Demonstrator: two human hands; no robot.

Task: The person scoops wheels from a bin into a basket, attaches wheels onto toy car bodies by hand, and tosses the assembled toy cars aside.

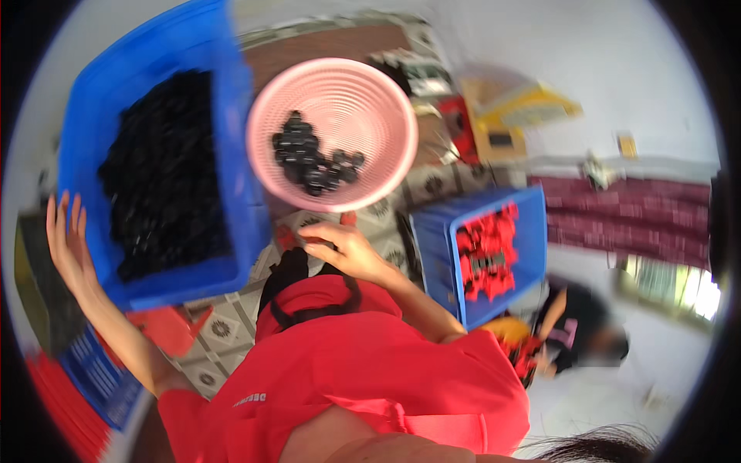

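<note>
A large blue bin on the left holds a heap of small black parts. My left hand is at the bin's left outer rim, fingers stretched and spread, with nothing seen in it. Beside the bin stands a round pink plastic basket. Shiny, rounded black pieces lie in its lower left part; their exact kind is blurred. Just below the basket's near edge is my right hand, its thumb and fingers apart and pointing left. No object shows in its grip.
To the right, a tilted blue crate contains several red plastic parts. A person in dark clothes works beyond it, handling red and black parts. A red stool is below the bin; a yellow-and-brown carton stands far right.
</note>
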